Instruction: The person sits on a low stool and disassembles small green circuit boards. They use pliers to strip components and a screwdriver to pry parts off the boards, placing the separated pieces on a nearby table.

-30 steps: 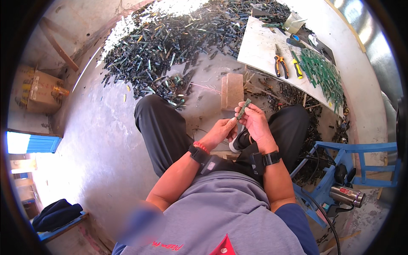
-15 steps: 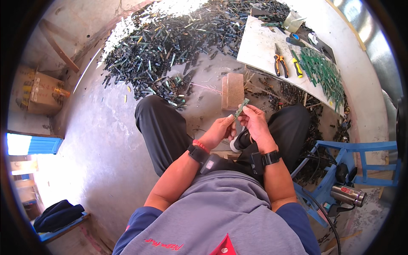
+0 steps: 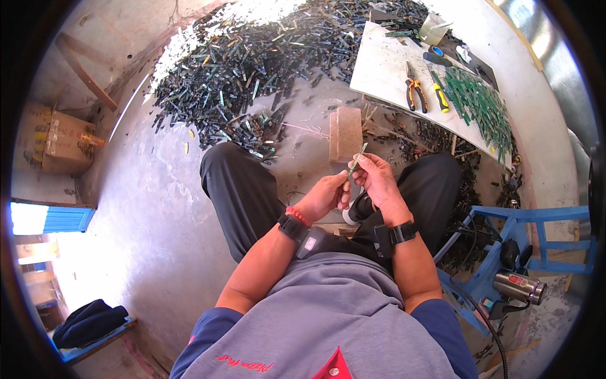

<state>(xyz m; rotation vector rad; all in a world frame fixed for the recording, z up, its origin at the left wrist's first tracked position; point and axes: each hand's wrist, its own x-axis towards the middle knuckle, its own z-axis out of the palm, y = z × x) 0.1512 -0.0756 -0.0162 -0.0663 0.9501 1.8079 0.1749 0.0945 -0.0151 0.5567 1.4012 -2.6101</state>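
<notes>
A narrow green strip [image 3: 351,169], which looks like a piece of circuit board, is held above the floor between my knees. My left hand [image 3: 329,192] pinches its lower end between thumb and finger. Nearer the upper end, my right hand [image 3: 376,177] closes thumb and fingers on the same strip, and its tip sticks out above them. Seen nearly edge-on, the strip shows little of its faces. Just beyond the hands stands a reddish-brown brick block [image 3: 346,134] on the floor.
A large heap of dark strips [image 3: 233,82] covers the floor ahead. On the white board [image 3: 375,63] at right lie orange-handled pliers [image 3: 415,95], a yellow-handled tool [image 3: 440,98] and many green strips [image 3: 476,107]. A blue chair frame [image 3: 505,234] with a steel flask [image 3: 517,286] is at lower right.
The green strip has been turned between my fingers, from showing its broad face to a thinner edge. Both hands stay in nearly the same place and keep hold of it.
</notes>
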